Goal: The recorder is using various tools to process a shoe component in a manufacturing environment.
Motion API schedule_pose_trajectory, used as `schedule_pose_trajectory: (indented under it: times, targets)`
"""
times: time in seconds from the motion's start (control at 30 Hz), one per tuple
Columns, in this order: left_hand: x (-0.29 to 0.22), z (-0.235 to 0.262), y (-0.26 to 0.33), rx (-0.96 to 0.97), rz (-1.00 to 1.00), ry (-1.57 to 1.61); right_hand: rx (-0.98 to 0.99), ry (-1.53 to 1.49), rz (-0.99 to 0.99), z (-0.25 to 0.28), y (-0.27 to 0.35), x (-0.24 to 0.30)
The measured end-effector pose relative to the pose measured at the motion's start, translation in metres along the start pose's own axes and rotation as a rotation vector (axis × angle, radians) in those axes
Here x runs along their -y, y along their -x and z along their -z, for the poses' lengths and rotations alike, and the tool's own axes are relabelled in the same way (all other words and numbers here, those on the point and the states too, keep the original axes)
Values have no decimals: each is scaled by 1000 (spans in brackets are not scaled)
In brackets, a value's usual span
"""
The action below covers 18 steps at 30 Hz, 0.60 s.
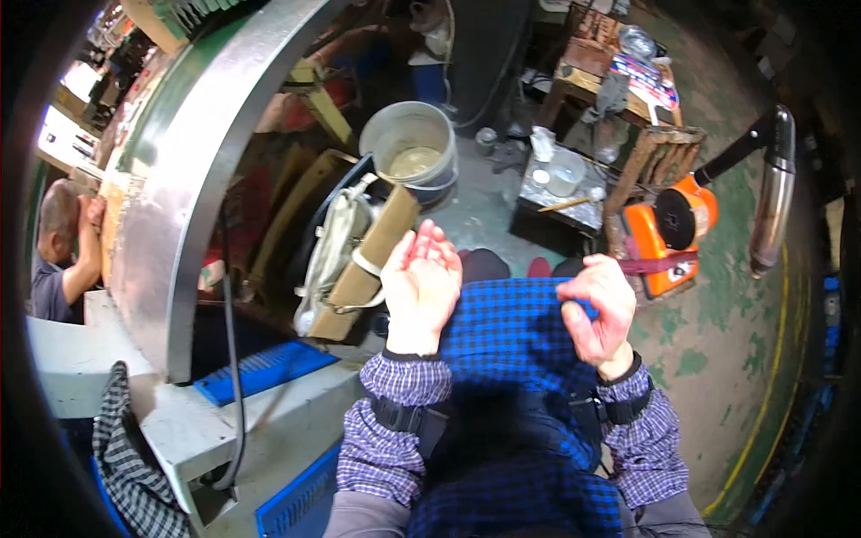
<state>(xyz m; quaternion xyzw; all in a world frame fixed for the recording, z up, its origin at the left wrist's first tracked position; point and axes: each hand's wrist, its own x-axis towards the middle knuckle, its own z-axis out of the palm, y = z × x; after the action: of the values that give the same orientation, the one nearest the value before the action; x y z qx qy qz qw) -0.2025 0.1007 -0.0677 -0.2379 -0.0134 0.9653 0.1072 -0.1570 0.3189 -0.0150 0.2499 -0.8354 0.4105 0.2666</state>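
Observation:
Both my hands are raised in front of a blue-and-black checked apron. My left hand is palm up, its fingers loosely bent, and nothing lies in it. Close to its left side is a brown cardboard piece with a pale cloth bundle against it. Over the apron's right edge, my right hand has curled fingers with the thumb standing apart from them. I see nothing in its grasp. Checked sleeve covers and black wrist straps are on both forearms.
A white bucket stands ahead. To the right are a small table with a clear cup, a wooden chair and an orange machine with a metal tube. Left is a metal-framed machine, with another person beyond.

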Motion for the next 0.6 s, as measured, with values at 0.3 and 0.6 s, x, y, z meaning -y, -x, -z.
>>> schedule_pose_trajectory:
  times: [0.3, 0.6]
  targets:
    - [-56, -30, 4, 191, -97, 228, 315, -412, -34, -55, 27, 54]
    - [-43, -42, 2, 297, -464, -52, 722, -579, -329, -70, 38, 92]
